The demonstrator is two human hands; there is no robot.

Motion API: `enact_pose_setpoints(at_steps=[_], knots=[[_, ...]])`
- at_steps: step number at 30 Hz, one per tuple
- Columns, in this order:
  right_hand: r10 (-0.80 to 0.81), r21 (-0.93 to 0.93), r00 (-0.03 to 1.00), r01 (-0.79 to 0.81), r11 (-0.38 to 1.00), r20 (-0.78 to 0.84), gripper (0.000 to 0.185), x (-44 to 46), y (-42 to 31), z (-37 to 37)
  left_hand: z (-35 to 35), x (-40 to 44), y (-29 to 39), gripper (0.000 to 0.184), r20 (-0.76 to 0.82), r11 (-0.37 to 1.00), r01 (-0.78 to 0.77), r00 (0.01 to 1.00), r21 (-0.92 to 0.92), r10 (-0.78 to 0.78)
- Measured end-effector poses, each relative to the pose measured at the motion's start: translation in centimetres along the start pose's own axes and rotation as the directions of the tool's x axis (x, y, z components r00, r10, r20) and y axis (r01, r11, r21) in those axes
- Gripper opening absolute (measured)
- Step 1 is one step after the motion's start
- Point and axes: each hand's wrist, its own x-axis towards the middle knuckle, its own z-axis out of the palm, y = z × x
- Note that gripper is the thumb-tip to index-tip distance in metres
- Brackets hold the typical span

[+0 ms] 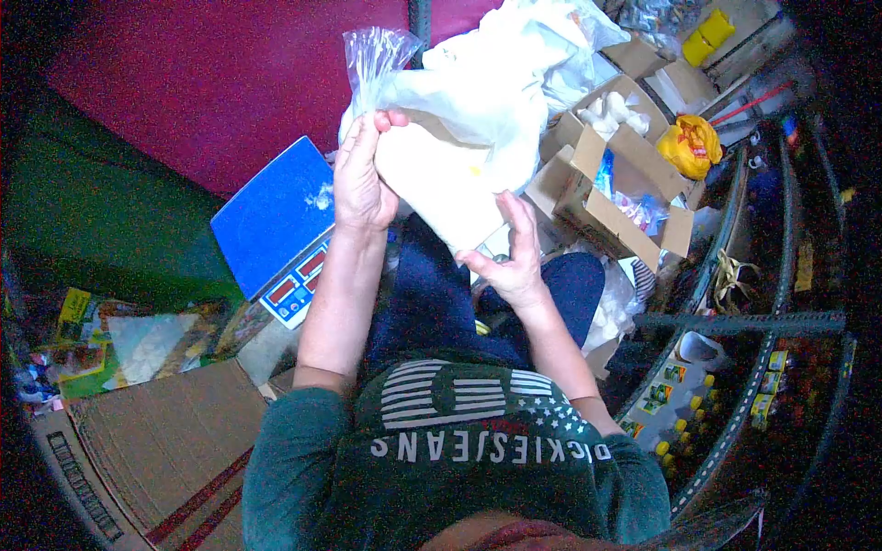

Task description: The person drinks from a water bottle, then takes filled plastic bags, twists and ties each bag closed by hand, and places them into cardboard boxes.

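Observation:
A clear plastic bag (441, 174) filled with a pale, whitish powder is held up over my lap, tilted, its gathered neck at the upper left. My left hand (363, 179) is closed on the bag's left side just below the neck. At the bag's lower right edge is my right hand (514, 257), thumb at the bottom corner and fingers along the side, curved around it. The far sides of the fingers are partly hidden. Left of my left forearm stands a blue-topped digital scale (276, 216) with a white powdery smudge on its plate.
Beyond the bag lies a large white plastic sack (501, 64). Open cardboard boxes (588, 207) with packets stand to the right, near a yellow bag (689, 147). Dark shelving (735, 321) with yellow-capped bottles (675, 404) runs along the right. Flattened cardboard (165, 441) is at lower left.

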Motion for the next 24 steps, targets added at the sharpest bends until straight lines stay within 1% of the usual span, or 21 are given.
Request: enact_pose_setpoints(at_steps=[1, 2, 3, 4, 5, 6, 8, 9, 10, 11, 12, 13, 16, 17, 18, 20, 21, 22, 23, 24], knots=[[0.112, 0.167, 0.993, -0.105, 0.98, -0.034, 0.081, -0.1, -0.3, 0.8, 0.0, 0.1, -0.2, 0.017, 0.001, 0.999, -0.011, 1.0, -0.031, 0.011], [0.326, 0.518, 0.945, -0.265, 0.814, -0.03, 0.079, 0.2, -0.5, 1.3, 0.0, 0.1, -0.3, 0.018, -0.001, 0.998, -0.018, 1.0, -0.06, 0.018], [0.513, 0.789, 0.857, -0.352, 0.503, 0.054, 0.078, 1.2, -1.7, 1.6, 0.2, -0.1, -0.3, 0.018, 0.002, 0.999, -0.045, 0.999, 0.009, 0.045], [0.637, 0.933, 0.744, -0.345, 0.107, 0.202, 0.077, 1.8, -2.3, 1.7, 0.7, -0.4, -0.2, 0.019, 0.007, 0.995, -0.067, 0.998, 0.078, 0.067], [0.685, 0.923, 0.629, -0.333, -0.192, 0.369, 0.075, 1.8, -0.8, 2.3, 1.1, -0.7, -0.4, 0.019, 0.017, 0.986, -0.089, 0.996, 0.143, 0.088], [0.673, 0.917, 0.626, -0.319, -0.239, 0.393, 0.075, 2.0, -0.2, 2.6, 1.5, -1.1, -0.8, 0.02, 0.025, 0.954, -0.121, 0.993, 0.274, 0.118], [0.642, 0.893, 0.621, -0.301, -0.335, 0.45, 0.073, 2.6, 0.4, 3.9, 2.3, -2.4, -1.6, 0.02, 0.046, 0.834, -0.181, 0.982, 0.521, 0.184], [0.71, 0.892, 0.542, -0.239, -0.384, 0.45, 0.064, 3.4, 0.2, 4.5, 2.9, -3.0, -1.8, 0.022, 0.092, 0.711, -0.221, 0.972, 0.668, 0.216], [0.741, 0.911, 0.531, -0.211, -0.354, 0.411, 0.063, 3.6, 0.3, 4.9, 3.8, -4.2, -2.0, 0.02, 0.166, 0.541, -0.279, 0.954, 0.793, 0.248], [0.77, 0.928, 0.52, -0.185, -0.322, 0.371, 0.062, 3.5, 0.8, 5.4, 4.7, -4.2, -1.9, 0.018, 0.41, 0.375, -0.475, 0.879, 0.796, 0.244], [0.799, 0.944, 0.503, -0.159, -0.289, 0.33, 0.062, 3.1, 1.8, 6.0, 5.6, -4.1, -1.7, 0.016, 0.624, 0.207, -0.652, 0.758, 0.73, 0.19], [0.612, 0.916, 0.718, -0.088, -0.392, 0.331, 0.053, 0.9, 7.5, 8.2, 5.7, -4.3, -1.9, 0.015, 0.613, 0.219, -0.638, 0.77, 0.738, 0.18], [0.607, 0.928, 0.737, -0.077, -0.365, 0.299, 0.05, 1.6, 5.6, 6.9, 5.2, -4.7, -2.7, 0.013, 0.584, 0.249, -0.606, 0.795, 0.756, 0.162], [0.709, 0.949, 0.638, -0.126, -0.289, 0.3, 0.052, 1.8, 4.4, 6.4, 5.0, -4.7, -3.0, 0.014, 0.577, 0.253, -0.601, 0.799, 0.758, 0.169], [0.738, 0.943, 0.592, -0.14, -0.3, 0.323, 0.054, 1.7, 4.5, 6.3, 4.8, -4.7, -3.2, 0.015, 0.571, 0.256, -0.597, 0.802, 0.76, 0.177], [0.787, 0.929, 0.495, -0.172, -0.328, 0.369, 0.058, 1.6, 4.8, 6.3, 4.0, -4.6, -3.3, 0.018, 0.488, 0.272, -0.53, 0.847, 0.803, 0.209], [0.746, 0.879, 0.468, -0.302, -0.369, 0.474, 0.063, 2.1, 4.2, 5.4, 3.6, -4.5, -3.3, 0.02, 0.444, 0.281, -0.494, 0.867, 0.823, 0.224], [0.749, 0.877, 0.523, -0.452, -0.161, 0.406, 0.063, 1.8, 4.9, 4.8, 3.3, -4.4, -3.2, 0.021, 0.356, 0.366, -0.417, 0.907, 0.832, 0.225], [0.731, 0.822, 0.587, -0.566, 0.063, 0.348, 0.063, 1.6, 6.1, 4.2, 2.9, -4.0, -3.1, 0.022, 0.267, 0.447, -0.34, 0.938, 0.827, 0.22], [0.692, 0.715, 0.654, -0.637, 0.287, 0.305, 0.064, 1.5, 6.7, 4.0, 2.5, -3.7, -3.1, 0.023, 0.175, 0.524, -0.261, 0.962, 0.811, 0.208]])
